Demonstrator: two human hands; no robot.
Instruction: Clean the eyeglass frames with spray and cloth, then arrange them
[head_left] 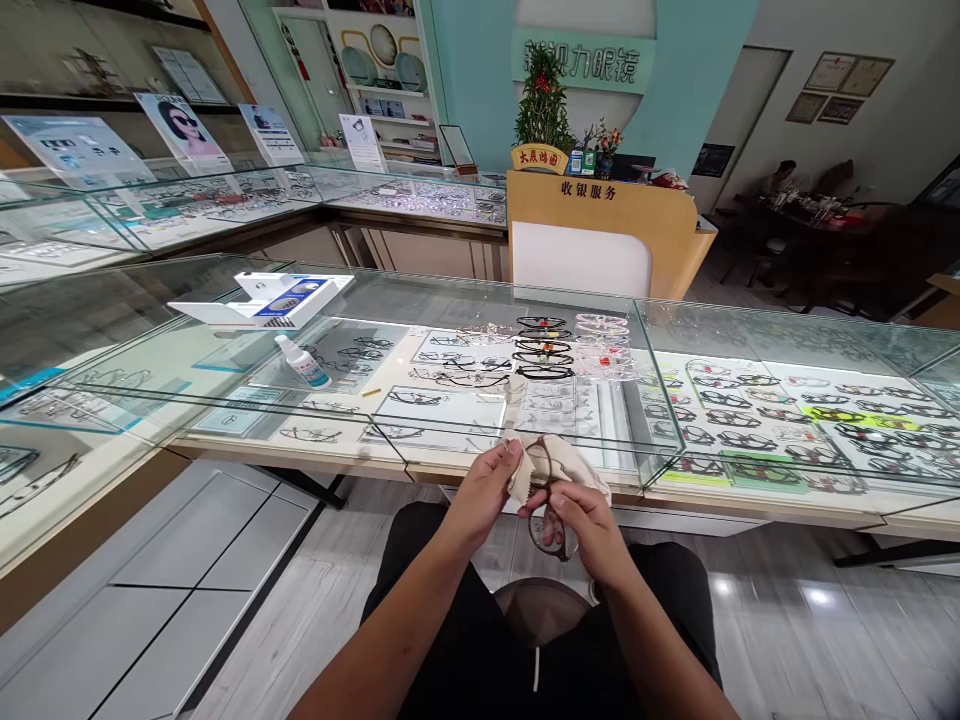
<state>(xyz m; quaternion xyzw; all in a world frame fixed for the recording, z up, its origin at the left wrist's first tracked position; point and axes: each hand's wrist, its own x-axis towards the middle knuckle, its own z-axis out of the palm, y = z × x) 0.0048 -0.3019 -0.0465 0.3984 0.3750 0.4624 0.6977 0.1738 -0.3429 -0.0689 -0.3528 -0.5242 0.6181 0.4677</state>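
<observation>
Left of centre, an open white-and-blue box and a spray bottle sit on the glass display counter — probably to stay within reach. At lower centre, my left hand has thumb and fingers together, pinching a beige cloth beside 1 lens of the eyeglasses. My right hand clamps the frame near its middle — likely to steady it.

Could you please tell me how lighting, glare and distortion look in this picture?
Head view: bright glare spots on the floor at right; upper-right background dim; head view: lines leaning near the edges, suggesting wide-angle distortion; head view: eyeglasses and beige cloth fairly sharp, without obvious motion blur.
</observation>
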